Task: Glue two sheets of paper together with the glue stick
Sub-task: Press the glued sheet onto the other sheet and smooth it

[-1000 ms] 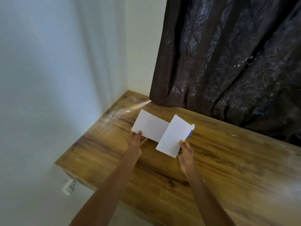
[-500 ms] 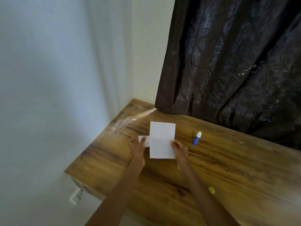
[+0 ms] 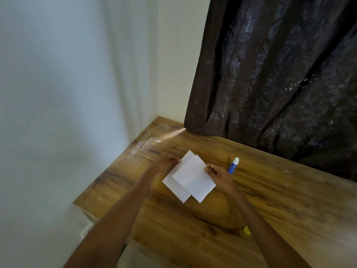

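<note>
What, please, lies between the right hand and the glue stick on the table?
Only bare wooden table: in the head view the right hand sits beside the glue stick, not touching it.

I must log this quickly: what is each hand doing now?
Left hand: pinches the lower paper sheet.
Right hand: pinches the upper paper sheet.
</note>
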`<state>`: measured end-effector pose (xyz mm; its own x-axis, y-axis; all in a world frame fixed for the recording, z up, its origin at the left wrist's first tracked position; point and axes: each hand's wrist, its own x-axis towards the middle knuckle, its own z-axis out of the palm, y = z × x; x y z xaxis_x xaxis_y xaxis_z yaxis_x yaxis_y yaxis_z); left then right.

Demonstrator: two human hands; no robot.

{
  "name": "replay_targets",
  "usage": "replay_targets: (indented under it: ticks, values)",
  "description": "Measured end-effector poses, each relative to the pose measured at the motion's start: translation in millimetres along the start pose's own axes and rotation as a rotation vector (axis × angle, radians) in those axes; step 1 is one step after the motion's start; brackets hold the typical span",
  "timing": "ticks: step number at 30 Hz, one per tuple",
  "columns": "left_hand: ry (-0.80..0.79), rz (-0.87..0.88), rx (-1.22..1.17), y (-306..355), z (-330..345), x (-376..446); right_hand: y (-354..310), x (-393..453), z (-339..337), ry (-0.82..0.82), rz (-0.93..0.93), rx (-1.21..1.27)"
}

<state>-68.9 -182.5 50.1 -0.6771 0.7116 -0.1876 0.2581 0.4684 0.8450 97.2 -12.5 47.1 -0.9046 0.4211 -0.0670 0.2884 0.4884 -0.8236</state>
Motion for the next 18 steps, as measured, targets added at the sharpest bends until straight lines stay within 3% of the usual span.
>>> replay_targets:
  ticks: [5,9,13,18]
  values:
    - [0.062,-0.093,-0.127,-8.4,11.7,-5.2,6.5,1.7,3.0,0.095,0.043,0.016]
    - [0.244,-0.158,-0.440,-15.7,19.0,-16.3,8.2,5.3,4.2,0.297,0.106,0.211]
    - [0.375,-0.230,-0.576,-19.8,24.8,-21.2,8.2,9.7,4.4,0.470,0.283,0.422]
    - [0.398,-0.285,-0.706,-19.5,30.9,-21.9,1.3,17.3,17.5,0.420,0.364,0.443]
